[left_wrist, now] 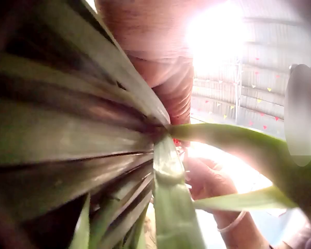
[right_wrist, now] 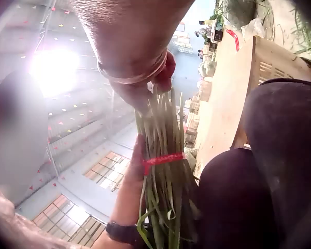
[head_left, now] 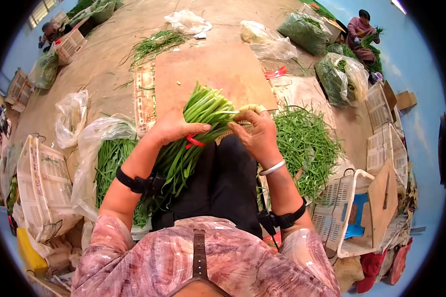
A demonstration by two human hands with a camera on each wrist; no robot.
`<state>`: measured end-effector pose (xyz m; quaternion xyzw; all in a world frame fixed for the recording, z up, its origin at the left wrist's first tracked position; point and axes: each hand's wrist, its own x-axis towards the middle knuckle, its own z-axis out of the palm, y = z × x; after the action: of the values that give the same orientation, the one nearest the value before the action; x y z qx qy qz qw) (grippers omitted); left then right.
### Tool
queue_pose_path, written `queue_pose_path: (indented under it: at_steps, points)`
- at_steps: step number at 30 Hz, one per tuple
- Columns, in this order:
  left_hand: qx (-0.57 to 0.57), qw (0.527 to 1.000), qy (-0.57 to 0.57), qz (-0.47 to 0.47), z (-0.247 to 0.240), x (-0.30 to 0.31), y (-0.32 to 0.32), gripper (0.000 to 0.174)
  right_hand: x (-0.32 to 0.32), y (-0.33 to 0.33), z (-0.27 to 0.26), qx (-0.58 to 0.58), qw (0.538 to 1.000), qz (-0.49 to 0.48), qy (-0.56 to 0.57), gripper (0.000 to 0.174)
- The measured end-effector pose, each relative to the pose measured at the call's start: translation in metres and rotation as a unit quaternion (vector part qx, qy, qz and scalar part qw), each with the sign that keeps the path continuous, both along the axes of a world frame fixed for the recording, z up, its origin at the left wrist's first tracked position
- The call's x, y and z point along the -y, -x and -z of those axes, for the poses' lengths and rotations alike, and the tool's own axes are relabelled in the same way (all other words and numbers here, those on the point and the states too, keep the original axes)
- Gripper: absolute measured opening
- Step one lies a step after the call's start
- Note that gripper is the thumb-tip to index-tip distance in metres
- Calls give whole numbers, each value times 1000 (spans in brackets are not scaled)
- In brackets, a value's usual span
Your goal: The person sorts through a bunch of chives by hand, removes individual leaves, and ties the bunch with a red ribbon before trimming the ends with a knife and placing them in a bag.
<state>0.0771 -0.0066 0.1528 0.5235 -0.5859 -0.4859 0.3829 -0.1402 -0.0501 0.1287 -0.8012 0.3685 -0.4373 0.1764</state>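
Observation:
A bunch of garlic chives [head_left: 209,110] is held over the lap, its pale stem ends pointing up and away and its leaves trailing down toward the left forearm. A red band [right_wrist: 165,159] circles the bunch. My left hand [head_left: 174,128] grips the bunch from the left, thumb across the stems just above the band. At the right side of the stem ends, my right hand [head_left: 259,134] has its thumb and curled fingers pinching stems. In the left wrist view, broad leaves [left_wrist: 67,129] cover much of the hand.
A brown board [head_left: 208,67] lies ahead on a crate. Loose chives [head_left: 305,148] are heaped at the right, and more greens [head_left: 115,161] lie in plastic at the left. White crates [head_left: 47,183] flank both sides. Another person [head_left: 360,37] sits at the far right.

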Motion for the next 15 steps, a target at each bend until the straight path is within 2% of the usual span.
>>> queue_pose_path:
  at_steps: [2,3,5,6,8,12,15]
  points:
    - [35,999,2,5,6,3,-3,60,-2,-2,-2,-65,998,21,3,19]
    - [9,1000,3,2,8,4,-3,61,-3,-3,-3,-64,998,24,-1,19]
    - [-18,1000,17,-1,12,5,-2,63,-2,-6,-3,-145,980,53,127,18]
    - [-19,1000,14,-1,13,6,-3,63,-1,-7,-2,-146,980,54,124,18]
    - [17,999,-42,-2,13,8,-6,75,3,-11,2,-167,970,81,158,18]
    - [37,999,-37,0,20,13,-7,75,14,-20,13,-130,974,106,153,17]
    - [30,999,-28,-33,33,15,-14,74,20,-21,17,-112,969,114,188,16]
